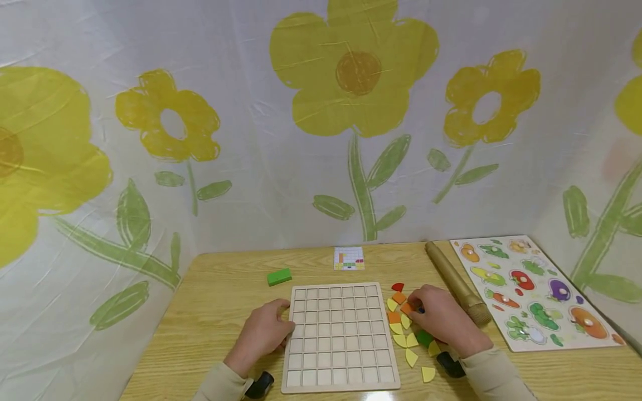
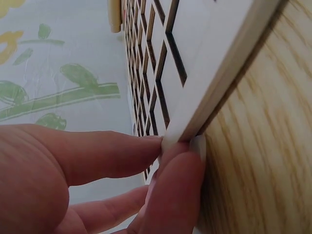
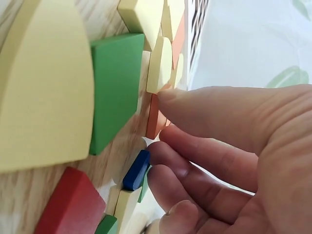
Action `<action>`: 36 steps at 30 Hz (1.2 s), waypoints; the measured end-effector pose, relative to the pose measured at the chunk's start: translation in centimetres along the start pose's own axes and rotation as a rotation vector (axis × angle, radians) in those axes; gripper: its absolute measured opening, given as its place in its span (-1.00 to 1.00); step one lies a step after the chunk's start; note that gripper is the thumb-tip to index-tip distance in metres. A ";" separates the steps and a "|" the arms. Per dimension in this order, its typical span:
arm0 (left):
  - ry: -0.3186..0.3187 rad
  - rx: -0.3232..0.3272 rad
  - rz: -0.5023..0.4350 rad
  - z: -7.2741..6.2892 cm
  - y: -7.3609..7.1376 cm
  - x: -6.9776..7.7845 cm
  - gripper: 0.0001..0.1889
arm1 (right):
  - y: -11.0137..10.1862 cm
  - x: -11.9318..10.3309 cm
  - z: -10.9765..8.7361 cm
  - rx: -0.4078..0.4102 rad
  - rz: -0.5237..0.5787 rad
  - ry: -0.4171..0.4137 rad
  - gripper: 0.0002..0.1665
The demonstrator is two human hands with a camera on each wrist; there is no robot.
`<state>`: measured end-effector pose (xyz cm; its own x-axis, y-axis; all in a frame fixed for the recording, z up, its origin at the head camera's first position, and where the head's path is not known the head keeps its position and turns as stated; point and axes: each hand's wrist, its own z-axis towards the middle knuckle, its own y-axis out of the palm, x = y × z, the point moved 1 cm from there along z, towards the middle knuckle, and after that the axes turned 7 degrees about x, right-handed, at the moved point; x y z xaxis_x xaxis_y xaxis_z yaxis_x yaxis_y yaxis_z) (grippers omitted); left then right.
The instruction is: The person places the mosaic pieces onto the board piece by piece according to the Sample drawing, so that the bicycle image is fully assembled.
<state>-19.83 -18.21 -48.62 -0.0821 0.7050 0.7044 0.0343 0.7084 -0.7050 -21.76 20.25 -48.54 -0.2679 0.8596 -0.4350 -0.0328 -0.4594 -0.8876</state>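
Note:
A pale wooden grid board (image 1: 341, 334) lies flat on the table. My left hand (image 1: 266, 331) pinches its left edge, thumb and forefinger at the rim in the left wrist view. To the right of the board, my right hand (image 1: 441, 314) reaches over loose coloured blocks. Its thumb and forefinger pinch an orange block (image 3: 155, 117) from either side. A blue block (image 3: 136, 170) is beside the other curled fingertips. Around it are a green block (image 3: 117, 90), a red block (image 3: 70, 204) and yellow quarter-round blocks (image 1: 411, 357). My right hand hides part of the pile.
A small printed pattern card (image 1: 349, 258) lies behind the board. One green rectangular block (image 1: 279, 277) is at the back left. On the right are a brown roll (image 1: 456, 284) and a vegetable puzzle board (image 1: 541, 301). Flower-printed cloth (image 1: 241, 189) hangs around the table.

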 end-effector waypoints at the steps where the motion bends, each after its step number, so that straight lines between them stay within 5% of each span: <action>1: -0.001 -0.002 -0.004 0.0 0.0 0.0 -0.40 | 0.0 0.0 0.0 0.003 0.000 -0.001 -0.83; 36: -0.094 -0.123 -0.190 0.7 -0.2 -1.1 -0.27 | -0.5 0.1 -0.1 -0.018 0.060 0.010 -0.83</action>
<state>-20.42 -19.15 -49.24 -0.1903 0.5570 0.8084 0.1305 0.8305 -0.5415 -21.65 20.63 -48.19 -0.2595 0.8330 -0.4887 0.0003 -0.5060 -0.8626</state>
